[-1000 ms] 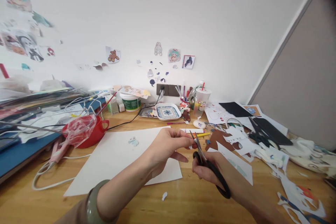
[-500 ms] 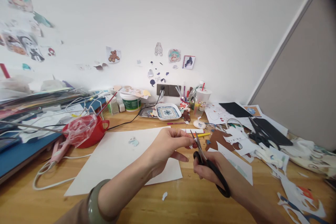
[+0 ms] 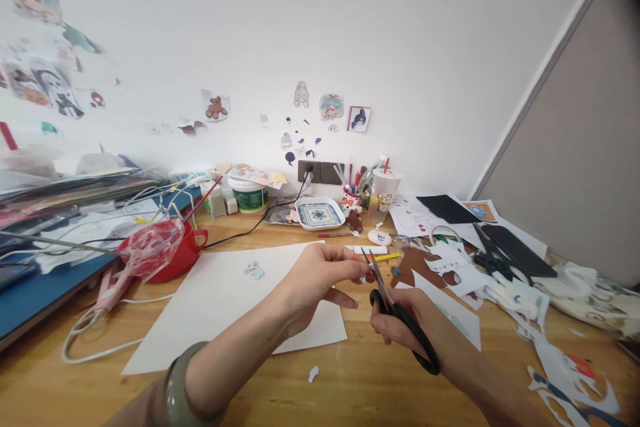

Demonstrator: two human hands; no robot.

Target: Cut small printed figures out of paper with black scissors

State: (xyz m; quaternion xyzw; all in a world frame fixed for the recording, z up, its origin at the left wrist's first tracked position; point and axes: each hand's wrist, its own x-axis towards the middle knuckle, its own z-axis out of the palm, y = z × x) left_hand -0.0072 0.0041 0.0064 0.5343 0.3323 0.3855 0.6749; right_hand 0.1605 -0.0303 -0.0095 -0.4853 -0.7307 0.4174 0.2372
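Observation:
Between thumb and forefinger, my left hand [image 3: 325, 280] pinches a small piece of paper [image 3: 369, 276], mostly covered by the fingertips. Black-handled scissors [image 3: 407, 327] are in my right hand [image 3: 413, 317], fingers through the loops. Their blades point up and away, slightly apart, right beside the pinched piece; whether they touch it I cannot tell. Under my left forearm lies a large white sheet [image 3: 200, 307], with a small pale-blue paper cutout [image 3: 254, 270] on it. A white paper scrap [image 3: 313, 373] rests on the wooden table nearer to me.
A red mug [image 3: 173, 257] covered with plastic stands left, beside a white cable. At the back are a patterned square dish [image 3: 320, 213] and a lidded drink cup [image 3: 384, 193]. Paper offcuts [image 3: 550, 360], brown paper [image 3: 417, 267] and another pair of scissors [image 3: 500, 260] lie right.
The scissors' blades stand slightly farther apart, and my right hand has shifted a touch to the right. My left hand keeps its pinch in nearly the same place.

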